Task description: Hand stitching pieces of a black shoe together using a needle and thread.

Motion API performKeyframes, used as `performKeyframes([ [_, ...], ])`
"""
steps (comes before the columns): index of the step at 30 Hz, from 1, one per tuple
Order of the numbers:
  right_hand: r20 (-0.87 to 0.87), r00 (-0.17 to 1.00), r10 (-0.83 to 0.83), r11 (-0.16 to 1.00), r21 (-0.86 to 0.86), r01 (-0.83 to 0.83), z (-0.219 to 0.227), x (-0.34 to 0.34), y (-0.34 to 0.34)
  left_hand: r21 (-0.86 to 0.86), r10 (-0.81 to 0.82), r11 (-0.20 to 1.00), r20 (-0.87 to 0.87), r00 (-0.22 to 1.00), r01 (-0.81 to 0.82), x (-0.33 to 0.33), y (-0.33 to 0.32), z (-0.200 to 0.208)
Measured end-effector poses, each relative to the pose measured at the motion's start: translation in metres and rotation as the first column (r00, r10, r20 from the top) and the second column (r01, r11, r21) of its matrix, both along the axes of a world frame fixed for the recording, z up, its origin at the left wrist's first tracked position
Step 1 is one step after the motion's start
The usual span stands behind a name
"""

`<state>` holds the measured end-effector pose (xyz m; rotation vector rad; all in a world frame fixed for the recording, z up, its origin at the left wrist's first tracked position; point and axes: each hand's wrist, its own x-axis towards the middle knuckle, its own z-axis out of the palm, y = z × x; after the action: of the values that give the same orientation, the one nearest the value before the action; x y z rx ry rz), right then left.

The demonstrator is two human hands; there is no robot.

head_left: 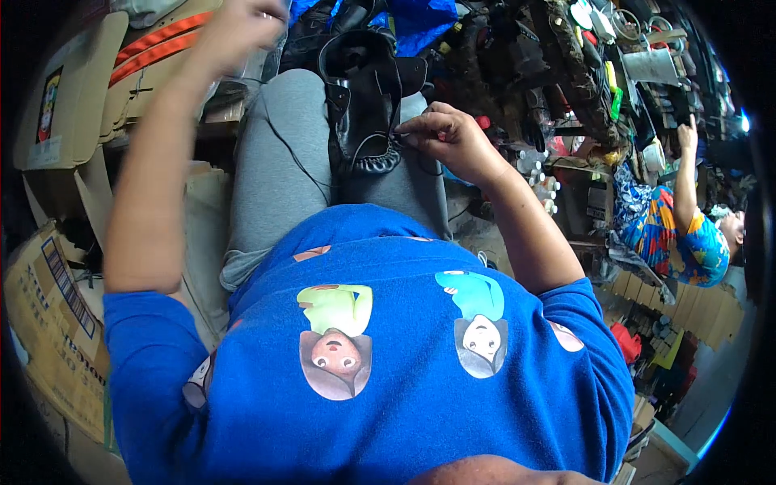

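Note:
A black leather shoe upper [347,133] rests across my grey-trousered thighs, with its gathered, puckered end toward me. Beside that end, my right hand [454,144] is closed in a pinch; a thin dark thread [370,137] loops from the upper's edge to the fingertips. My left hand [242,32] is raised at the far left, away from the upper, and motion smears its fingers. Whether it holds anything is unclear. Another stretch of dark cord [293,153] trails over my left thigh.
Cardboard boxes [69,121] crowd the left side, with orange strips [162,44] on top. Blue plastic sheeting [416,28] lies beyond my knees. Small bottles [537,178] and cluttered shelves stand to the right. A person in a colourful shirt [675,234] is at the far right, one arm raised.

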<state>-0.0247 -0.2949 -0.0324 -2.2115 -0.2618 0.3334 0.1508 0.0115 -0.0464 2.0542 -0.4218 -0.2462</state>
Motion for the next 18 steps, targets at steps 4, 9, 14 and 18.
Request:
performKeyframes([
  [4,0.122,0.992,0.01,0.994,-0.11,0.004,-0.004,-0.011,0.002,0.047,-0.004,0.999,0.137,0.991,-0.003,0.044,0.09,0.082],
  [9,0.337,0.939,0.073,0.956,-0.291,0.031,-0.009,-0.029,0.018,0.289,0.112,0.728,0.845,0.524,-0.622,0.037,0.115,0.077],
  [14,0.404,0.914,0.047,0.916,-0.382,0.122,-0.017,-0.04,0.017,0.051,-0.209,0.978,0.172,0.963,0.203,-0.089,-0.003,0.019],
  [18,0.396,0.917,0.052,0.928,-0.359,0.102,-0.014,-0.038,0.017,0.346,-0.49,0.833,0.1,0.866,0.431,-0.136,-0.018,0.019],
])
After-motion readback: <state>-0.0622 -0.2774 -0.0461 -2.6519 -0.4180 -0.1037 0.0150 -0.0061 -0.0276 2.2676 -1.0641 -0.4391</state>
